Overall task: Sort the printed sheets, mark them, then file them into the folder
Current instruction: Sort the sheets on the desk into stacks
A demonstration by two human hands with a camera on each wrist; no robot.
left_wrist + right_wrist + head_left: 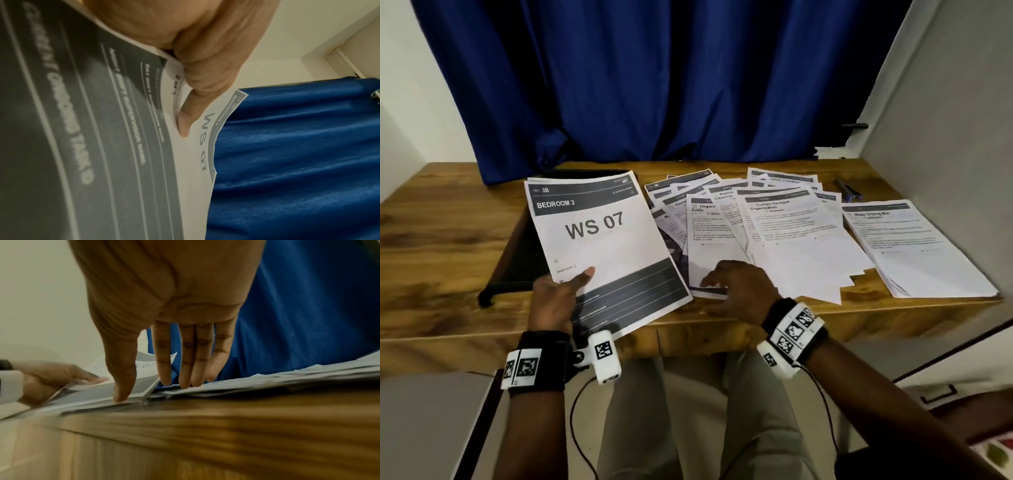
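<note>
Left hand (pixel 558 294) grips the "WS 07" sheets (pixel 602 246) at their near corner, thumb on top, raised over the black folder (pixel 517 260) on the wooden desk (pixel 448 233). Right hand (pixel 736 291), fingers straight and holding nothing, presses its fingertips (pixel 185 382) on the fanned sheets (pixel 774 240) at centre. A separate stack (pixel 914 246) lies right, pens (pixel 849 193) behind it.

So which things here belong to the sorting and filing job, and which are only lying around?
Job: WS 07 cover sheet held by left hand; fanned sheets under right hand; separate stack; black folder; pen.
Not job: blue curtain; wooden table.
</note>
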